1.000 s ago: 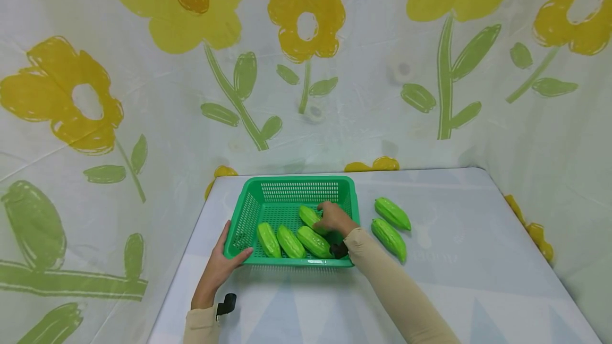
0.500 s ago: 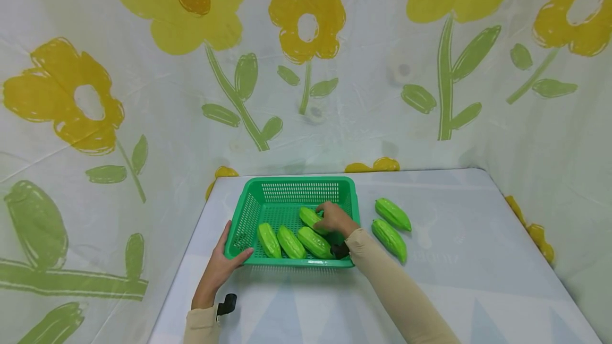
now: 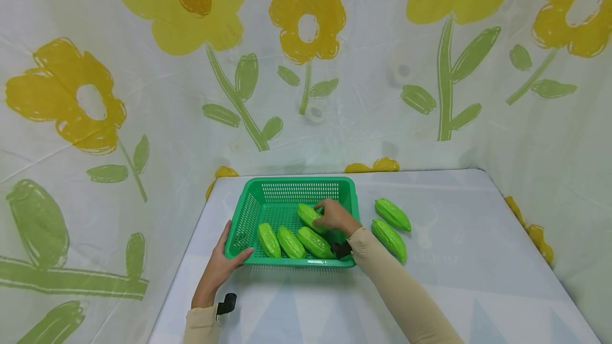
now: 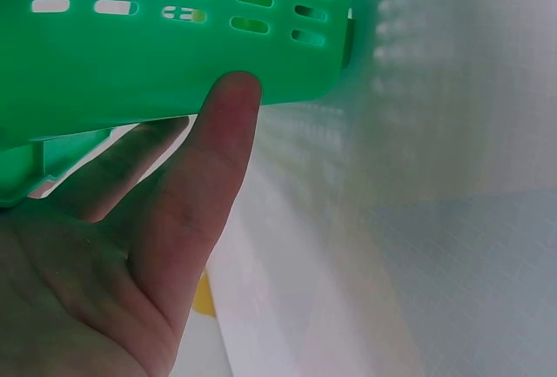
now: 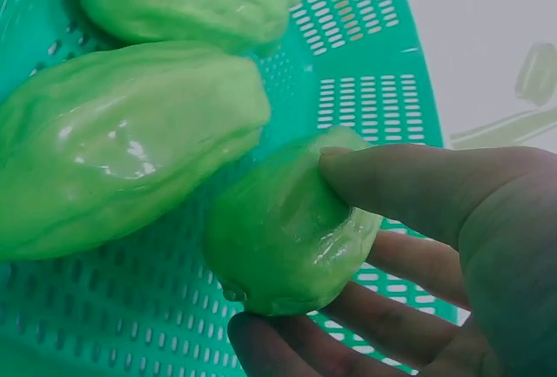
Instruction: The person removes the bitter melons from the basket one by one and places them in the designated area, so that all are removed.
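Note:
In the head view, several light green, ridged bitter melons lie inside a green plastic basket (image 3: 301, 180). My right hand (image 3: 337, 216) reaches in over its right side and holds a bitter melon (image 3: 308, 214) at the back of the group. From the right wrist view, the thumb presses on top of this bitter melon (image 5: 287, 238) and the fingers curl underneath. My left hand (image 3: 222, 267) rests against the basket's front left corner. In the left wrist view, its straight thumb (image 4: 231, 120) touches the perforated wall (image 4: 183, 72), while the other fingers are partly hidden.
Two more bitter melons lie on the table to the right of the basket, a rear one (image 3: 393, 214) and a front one (image 3: 389, 240). Behind the table (image 3: 459, 280) hangs a flower-print curtain (image 3: 363, 121).
My right hand has shifted slightly back and to the left, and the bitter melon it holds has moved a little with it. The left hand and the basket stay in place.

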A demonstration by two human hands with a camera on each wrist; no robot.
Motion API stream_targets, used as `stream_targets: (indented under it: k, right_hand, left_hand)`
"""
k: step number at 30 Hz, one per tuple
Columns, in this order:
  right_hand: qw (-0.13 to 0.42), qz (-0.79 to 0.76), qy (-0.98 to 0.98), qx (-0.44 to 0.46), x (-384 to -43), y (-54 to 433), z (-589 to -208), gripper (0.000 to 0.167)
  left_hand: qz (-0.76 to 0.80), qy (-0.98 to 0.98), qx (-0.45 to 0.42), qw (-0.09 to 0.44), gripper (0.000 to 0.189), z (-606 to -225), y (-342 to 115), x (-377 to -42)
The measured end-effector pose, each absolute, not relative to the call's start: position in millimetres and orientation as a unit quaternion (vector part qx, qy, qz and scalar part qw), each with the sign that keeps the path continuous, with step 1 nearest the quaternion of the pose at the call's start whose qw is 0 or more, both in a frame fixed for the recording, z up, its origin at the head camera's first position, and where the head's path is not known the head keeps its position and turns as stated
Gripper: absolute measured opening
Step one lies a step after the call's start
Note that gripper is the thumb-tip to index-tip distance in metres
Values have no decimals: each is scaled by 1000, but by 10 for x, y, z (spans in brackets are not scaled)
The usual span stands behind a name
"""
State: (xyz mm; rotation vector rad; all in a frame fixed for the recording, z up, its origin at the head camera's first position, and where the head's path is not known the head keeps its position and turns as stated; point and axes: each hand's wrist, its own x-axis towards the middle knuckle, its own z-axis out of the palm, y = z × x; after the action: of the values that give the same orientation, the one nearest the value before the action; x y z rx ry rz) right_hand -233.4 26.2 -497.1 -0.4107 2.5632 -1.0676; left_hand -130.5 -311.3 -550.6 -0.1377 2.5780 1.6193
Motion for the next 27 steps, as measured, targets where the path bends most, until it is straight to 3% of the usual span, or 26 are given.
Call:
stream_targets:
  k: [27]
  right_hand:
    - [157,-398,888,-172,-2226,533,-4594,52]
  left_hand:
    - [534,842,-47,58,110,-5486,-3111,-1292]
